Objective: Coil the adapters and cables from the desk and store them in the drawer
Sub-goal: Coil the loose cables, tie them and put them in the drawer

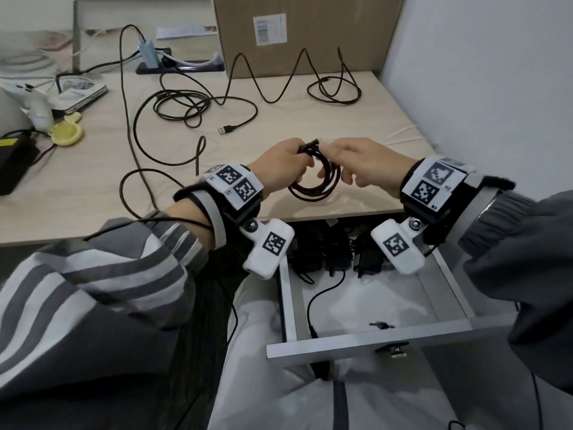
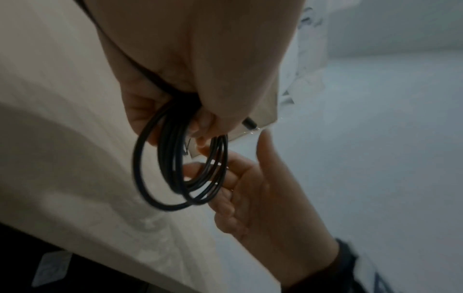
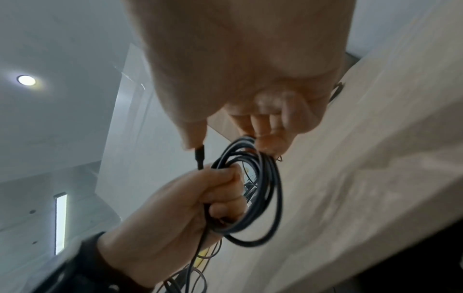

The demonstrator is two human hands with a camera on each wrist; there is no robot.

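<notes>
Desk (image 1: 356, 119), far left: a yellow brush (image 1: 66, 131) and a small stack of devices are seen, apart from the cables and likely no part of the task.

Left of centre: a long black cable (image 1: 130, 119) is run from a plugged adapter (image 1: 146, 52) down toward the near desk edge; a loose tangle with a USB plug (image 1: 225, 129) lies beside it. Both are uncoiled and judged still to be done.

Centre: the left hand (image 1: 280, 167) is clenched round the top of a small black coil (image 1: 313, 184), fingers passed through the loops so the turns are kept together. The coil is held in the air just above the near desk edge, over the open drawer (image 1: 356, 339), presumably so it can be dropped straight in.

Right of centre: the right hand (image 1: 362, 164) is pinched on the cable's end plug (image 3: 200, 156) at the top of the coil, probably for tucking the tail in so the loops do not spring open.

Far right: another black cable (image 1: 335, 88) lies in wavy loops before the cardboard box (image 1: 307, 32).

Below: dark adapters (image 1: 338, 252) are already stored at the back of the drawer.
</notes>
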